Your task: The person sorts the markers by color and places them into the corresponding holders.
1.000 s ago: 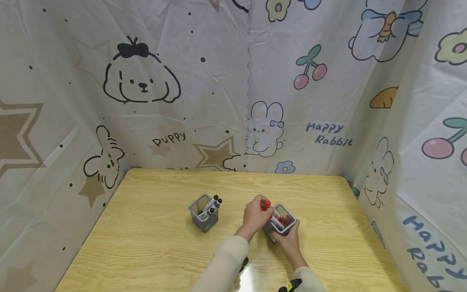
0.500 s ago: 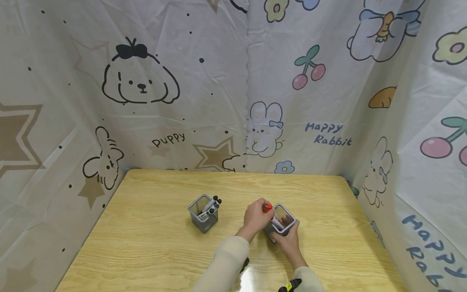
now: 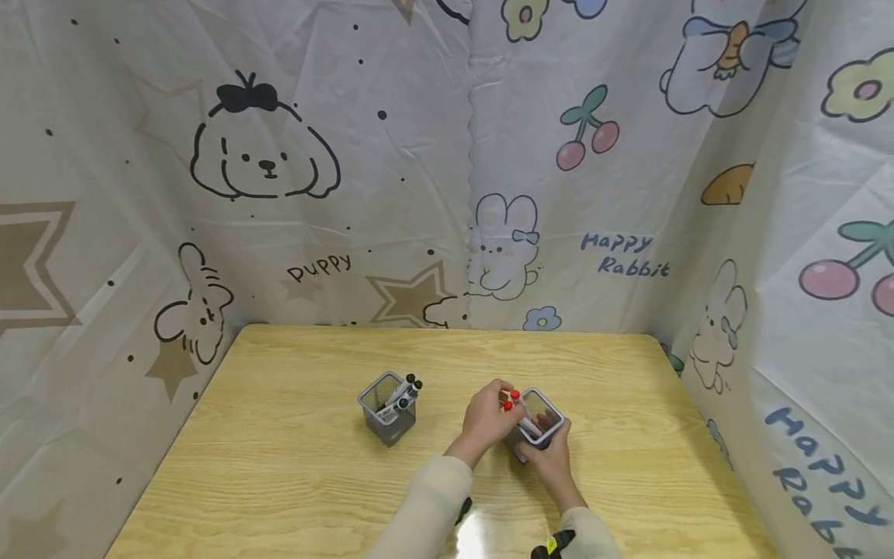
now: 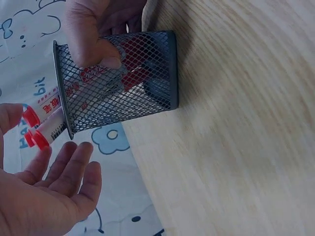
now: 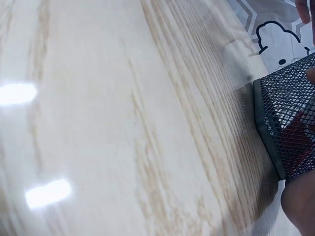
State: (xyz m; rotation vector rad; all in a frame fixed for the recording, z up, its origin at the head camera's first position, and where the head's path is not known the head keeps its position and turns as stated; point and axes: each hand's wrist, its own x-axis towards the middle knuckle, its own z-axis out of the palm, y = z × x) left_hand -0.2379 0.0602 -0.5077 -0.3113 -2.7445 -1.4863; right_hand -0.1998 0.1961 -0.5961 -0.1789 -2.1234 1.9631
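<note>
A dark mesh pen holder (image 3: 515,446) with a light rim stands on the table at the right. My right hand (image 3: 552,464) grips it round the near side; the left wrist view shows the thumb across the mesh wall (image 4: 133,105). Inside lean white markers with red caps, and several cap ends (image 4: 38,139) stick out past the rim. My left hand (image 3: 487,418) is at these caps, its thumb and forefinger tips close to them or touching, the other fingers loosely extended. In the right wrist view, the holder's base edge (image 5: 268,132) shows at the right.
A second mesh pen holder (image 3: 389,428) stands left of my hands, with several black-capped markers (image 3: 403,394) leaning in it. Behind the wooden table (image 3: 300,466) hangs a printed cloth (image 3: 419,233), which also closes off both sides.
My left hand has lowered a red-capped marker into the right holder, and its fingers now look looser round the caps. My right hand keeps its grip. The head view has shifted slightly.
</note>
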